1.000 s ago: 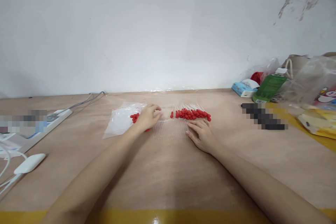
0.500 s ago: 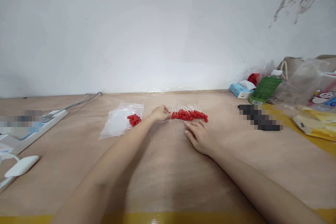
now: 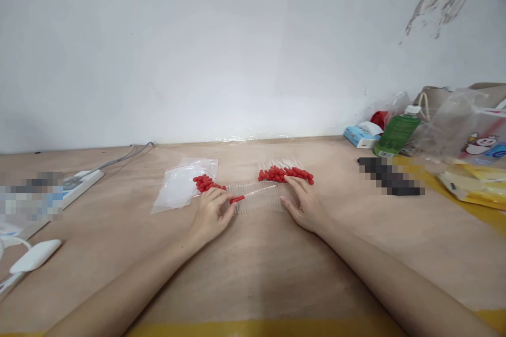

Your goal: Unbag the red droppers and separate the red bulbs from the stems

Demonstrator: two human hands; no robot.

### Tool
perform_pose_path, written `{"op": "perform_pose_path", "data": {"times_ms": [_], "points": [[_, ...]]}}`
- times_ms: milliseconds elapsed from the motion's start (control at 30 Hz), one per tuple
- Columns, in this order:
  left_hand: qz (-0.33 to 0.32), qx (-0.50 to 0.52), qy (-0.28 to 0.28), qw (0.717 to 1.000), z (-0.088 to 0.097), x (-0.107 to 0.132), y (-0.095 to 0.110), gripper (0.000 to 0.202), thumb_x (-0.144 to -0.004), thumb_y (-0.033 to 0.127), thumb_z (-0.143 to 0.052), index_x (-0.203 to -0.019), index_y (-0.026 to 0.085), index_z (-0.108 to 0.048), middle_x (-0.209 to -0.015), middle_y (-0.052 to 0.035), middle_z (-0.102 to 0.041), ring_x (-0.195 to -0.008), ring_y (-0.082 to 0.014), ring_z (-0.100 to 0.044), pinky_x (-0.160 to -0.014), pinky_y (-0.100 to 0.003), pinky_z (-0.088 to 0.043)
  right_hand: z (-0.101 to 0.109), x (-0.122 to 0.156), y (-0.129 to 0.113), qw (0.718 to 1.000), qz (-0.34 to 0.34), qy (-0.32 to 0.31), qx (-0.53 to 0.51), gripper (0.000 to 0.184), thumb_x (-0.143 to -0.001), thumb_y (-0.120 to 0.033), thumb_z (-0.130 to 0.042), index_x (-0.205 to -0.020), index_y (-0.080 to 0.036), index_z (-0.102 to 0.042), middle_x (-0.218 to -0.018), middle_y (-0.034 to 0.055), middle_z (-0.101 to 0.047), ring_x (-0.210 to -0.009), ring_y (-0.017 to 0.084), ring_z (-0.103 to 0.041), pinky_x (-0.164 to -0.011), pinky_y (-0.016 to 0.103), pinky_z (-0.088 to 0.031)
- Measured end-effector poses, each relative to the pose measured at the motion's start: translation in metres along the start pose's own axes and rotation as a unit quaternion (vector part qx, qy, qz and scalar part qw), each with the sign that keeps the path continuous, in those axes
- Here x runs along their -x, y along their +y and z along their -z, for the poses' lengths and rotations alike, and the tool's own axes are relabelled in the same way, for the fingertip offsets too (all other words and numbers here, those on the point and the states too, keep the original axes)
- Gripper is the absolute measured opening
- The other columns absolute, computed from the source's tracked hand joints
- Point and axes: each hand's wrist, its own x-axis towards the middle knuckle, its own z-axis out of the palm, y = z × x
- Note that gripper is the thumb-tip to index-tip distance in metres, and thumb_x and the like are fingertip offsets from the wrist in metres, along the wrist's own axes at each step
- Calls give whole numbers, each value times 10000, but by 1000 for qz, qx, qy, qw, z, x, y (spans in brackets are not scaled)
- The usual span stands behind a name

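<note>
A row of thin clear tubes lies flat on the wooden table. My left hand pinches a clear tube with a red cap at the row's left end. My right hand lies flat with fingers spread, pressing on the row's right end. Just behind it sits a cluster of red-capped tubes. A small heap of loose red caps rests on the edge of a clear zip bag to the left.
A white power strip with a grey cable and a white adapter lie at the left. At the right stand a green bottle, a blue tissue pack, plastic bags and a yellow packet.
My left hand drew back from the red-capped cluster toward me and now pinches one red-capped tube at the left end of the clear row. My right hand stayed in place.
</note>
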Motion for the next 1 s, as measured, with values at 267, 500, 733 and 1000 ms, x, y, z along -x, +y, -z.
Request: {"op": "perform_pose_path", "data": {"times_ms": [267,500,733,1000], "points": [[-94,-17,24,995,-8,12,11,106,-796,199,-539,-866,197,-618,-793,-29,-621,-766,-165,-517,-721,-332,-358,5,4,-19,982,181,19,44,328,-797,-313,-561,-1116,-240,-547,-1019,60,-618,-998,202,-530,-993,478,-253],[-146,-21,31,989,-11,12,18,112,-801,194,-551,-890,197,-619,-810,-39,-618,-762,-159,-521,-713,-328,-345,-7,5,-34,978,188,-28,83,195,-854,-258,-486,-1002,-214,-605,-689,-10,-610,-731,132,-505,-974,440,-219],[-160,-17,-5,987,-10,6,20,149,-837,308,-542,-928,229,-629,-856,-21,-652,-823,-163,-536,-807,-356,-319,-8,5,-36,977,197,-50,62,168,-858,-243,-467,-904,-208,-624,-654,-5,-547,-705,132,-434,-881,357,-282],[-171,-20,-49,984,-8,8,22,135,-860,243,-493,-780,199,-593,-817,14,-662,-827,-164,-513,-863,-390,-274,-3,5,-38,973,222,-46,38,153,-852,-214,-468,-828,-195,-618,-631,-16,-549,-685,120,-416,-856,344,-264]]}}
